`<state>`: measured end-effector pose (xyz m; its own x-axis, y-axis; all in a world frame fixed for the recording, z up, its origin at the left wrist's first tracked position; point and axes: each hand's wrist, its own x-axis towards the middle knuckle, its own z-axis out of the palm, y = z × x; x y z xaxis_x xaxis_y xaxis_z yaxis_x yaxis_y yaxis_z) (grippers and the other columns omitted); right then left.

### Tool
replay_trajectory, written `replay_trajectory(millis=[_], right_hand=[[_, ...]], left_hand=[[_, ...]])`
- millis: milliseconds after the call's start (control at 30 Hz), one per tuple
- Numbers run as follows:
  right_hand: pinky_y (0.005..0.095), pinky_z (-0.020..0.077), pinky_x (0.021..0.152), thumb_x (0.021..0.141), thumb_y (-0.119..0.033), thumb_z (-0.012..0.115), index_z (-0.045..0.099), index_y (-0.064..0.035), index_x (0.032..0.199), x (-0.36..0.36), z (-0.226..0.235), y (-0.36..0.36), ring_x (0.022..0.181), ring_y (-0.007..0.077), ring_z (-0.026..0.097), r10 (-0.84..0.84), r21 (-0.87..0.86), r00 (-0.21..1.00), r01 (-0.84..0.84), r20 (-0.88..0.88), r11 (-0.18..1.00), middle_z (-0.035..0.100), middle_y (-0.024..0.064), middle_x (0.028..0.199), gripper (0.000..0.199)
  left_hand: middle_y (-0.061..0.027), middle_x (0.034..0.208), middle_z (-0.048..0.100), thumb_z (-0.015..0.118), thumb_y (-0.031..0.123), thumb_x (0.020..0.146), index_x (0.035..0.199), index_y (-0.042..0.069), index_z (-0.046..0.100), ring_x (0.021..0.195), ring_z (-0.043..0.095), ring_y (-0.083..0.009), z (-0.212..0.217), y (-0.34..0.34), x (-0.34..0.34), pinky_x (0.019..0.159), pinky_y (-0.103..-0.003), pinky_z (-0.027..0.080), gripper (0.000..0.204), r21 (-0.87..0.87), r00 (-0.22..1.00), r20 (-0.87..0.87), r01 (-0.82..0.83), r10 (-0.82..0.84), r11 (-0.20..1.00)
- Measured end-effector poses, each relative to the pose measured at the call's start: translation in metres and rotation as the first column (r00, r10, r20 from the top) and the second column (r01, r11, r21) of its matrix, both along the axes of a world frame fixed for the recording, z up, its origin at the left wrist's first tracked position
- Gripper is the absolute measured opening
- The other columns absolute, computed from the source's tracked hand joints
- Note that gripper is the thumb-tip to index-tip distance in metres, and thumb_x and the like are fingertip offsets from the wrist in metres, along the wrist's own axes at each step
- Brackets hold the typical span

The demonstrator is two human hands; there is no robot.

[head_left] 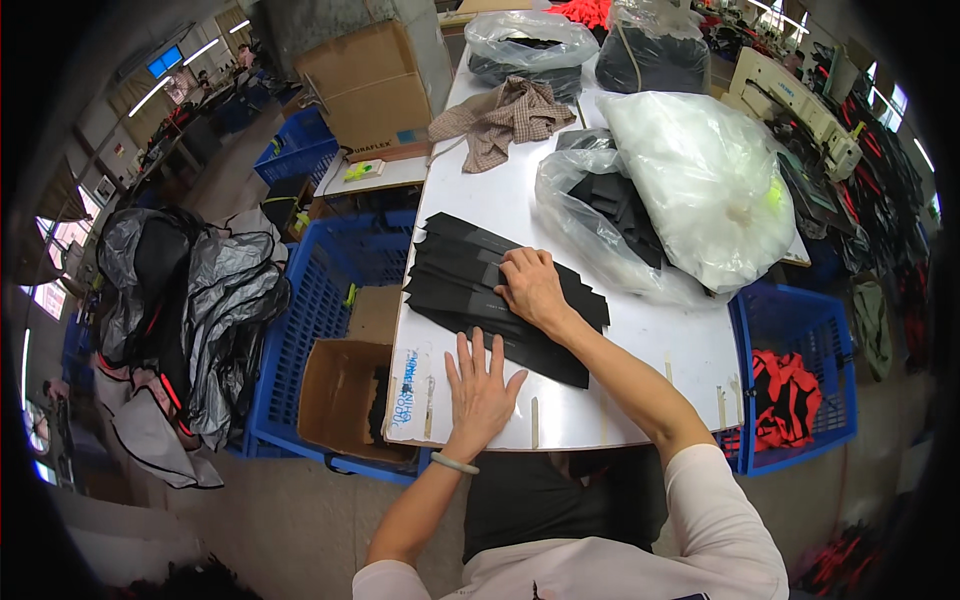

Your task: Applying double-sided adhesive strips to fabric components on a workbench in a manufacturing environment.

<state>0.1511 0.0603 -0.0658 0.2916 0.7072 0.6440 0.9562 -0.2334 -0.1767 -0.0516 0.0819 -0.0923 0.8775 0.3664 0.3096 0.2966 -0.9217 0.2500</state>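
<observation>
A fanned stack of flat black fabric pieces lies across the white table, its pieces overlapping in layers. My right hand is on top of the stack, fingers curled in and closed on the fabric near the middle; its fingertips are partly hidden. Flat against the near edge of the stack rests my left hand, fingers spread and holding nothing. Just beyond the stack to the right stands an open clear plastic bag with more black pieces inside.
A stuffed white plastic bag leans on the open one. A checked cloth lies farther back on the table. Blue crates stand left and right, the left one holding a cardboard box. Silver-black covers hang at far left.
</observation>
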Motion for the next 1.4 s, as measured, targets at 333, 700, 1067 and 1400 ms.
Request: replay_trajectory(millis=[333, 700, 1067, 1400], right_hand=[[0.037, 0.0457, 0.063, 0.067, -0.001, 0.068, 0.053, -0.0064, 0.077, -0.034, 0.063, -0.047, 0.074, 0.0271, 0.057, 0.127, 0.204, 0.986, -0.102, -0.112, 0.974, 0.058, 0.007, 0.078, 0.019], [0.0347, 0.0452, 0.062, 0.058, 0.002, 0.071, 0.057, -0.0046, 0.074, -0.097, 0.07, -0.145, 0.072, 0.0235, 0.058, 0.099, 0.342, 0.989, -0.132, 0.112, 0.93, 0.062, 0.0079, 0.086, 0.022], [0.0256, 0.0472, 0.064, 0.08, -0.014, 0.077, 0.066, 0.0031, 0.085, -0.106, 0.074, -0.21, 0.068, 0.01, 0.062, 0.027, 0.05, 0.302, 0.069, -0.953, 0.996, 0.066, 0.0051, 0.068, 0.02], [0.0236, 0.0468, 0.058, 0.084, -0.01, 0.072, 0.067, 0.0038, 0.084, -0.133, 0.059, -0.206, 0.063, 0.0076, 0.059, -0.021, 0.117, 0.528, 0.226, -0.849, 0.967, 0.068, 0.0066, 0.07, 0.014]], left_hand=[[-0.026, 0.148, 0.032, 0.055, 0.042, 0.093, 0.14, 0.001, 0.043, 0.142, 0.019, -0.0444, -0.009, 0.0, -0.002, 0.111, -0.063, 0.015, 0.064, -0.024, 1.0, -0.002, -0.017, 0.017, 1.0], [-0.023, 0.133, 0.053, 0.053, 0.013, 0.099, 0.133, -0.006, 0.045, 0.123, 0.052, -0.0286, 0.085, -0.074, 0.01, 0.104, -0.036, 0.042, 0.04, -0.782, 0.777, 0.531, 0.603, 0.338, -0.158], [-0.0257, 0.115, 0.064, 0.055, 0.009, 0.097, 0.121, -0.005, 0.058, 0.109, 0.064, -0.0311, 0.084, -0.082, 0.006, 0.1, -0.039, 0.049, 0.028, -0.73, 0.782, 0.533, 0.618, 0.322, -0.292], [-0.0207, 0.091, 0.071, 0.058, 0.007, 0.095, 0.103, -0.006, 0.063, 0.088, 0.07, -0.0271, 0.092, -0.09, 0.024, 0.09, -0.035, 0.05, 0.016, -0.84, 0.795, 0.491, 0.54, 0.355, -0.047]])
